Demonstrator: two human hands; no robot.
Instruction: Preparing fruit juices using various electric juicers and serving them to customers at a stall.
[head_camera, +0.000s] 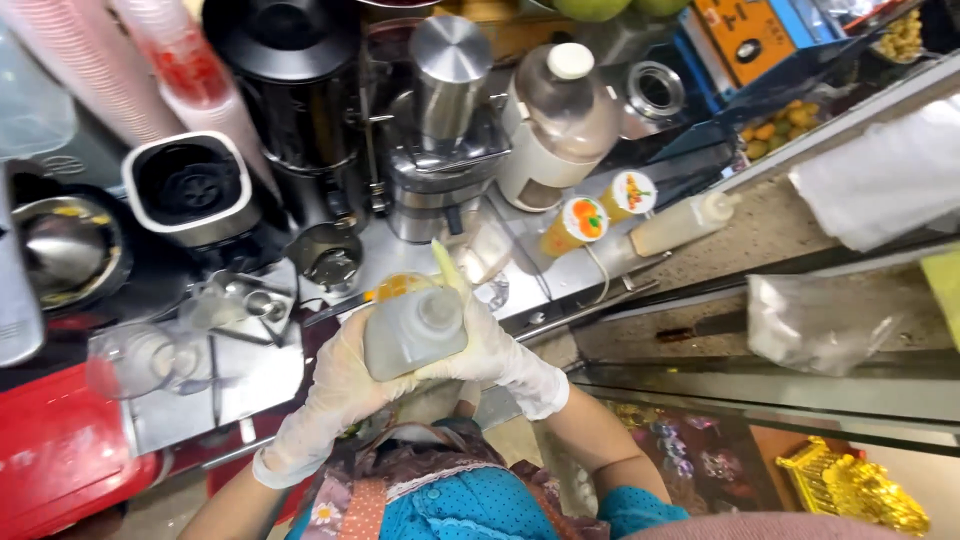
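- Squeeze bottle (415, 330), translucent and holding a cloudy liquid, is being held close in front of the person's chest, above the edge of the steel counter (270, 375).
- Left hand (340, 385), gloved, is wrapping under and around the bottle's base, taking its weight.
- Right hand (490, 350), also gloved, is closing over the upper side, fingers curled firmly on the body, so both hands are gripping the same bottle.
- Pale yellow nozzle (448, 265) is pointing up and away, towards a small cup of orange pieces (400, 288) sitting just beyond the bottle.
- Juicer (445, 130), black blender base (190, 190) and two sealed cups with fruit-printed lids (600, 215) are standing further back, within reach but untouched.
- Second squeeze bottle (680, 222) is lying on its side on the ledge to the right.
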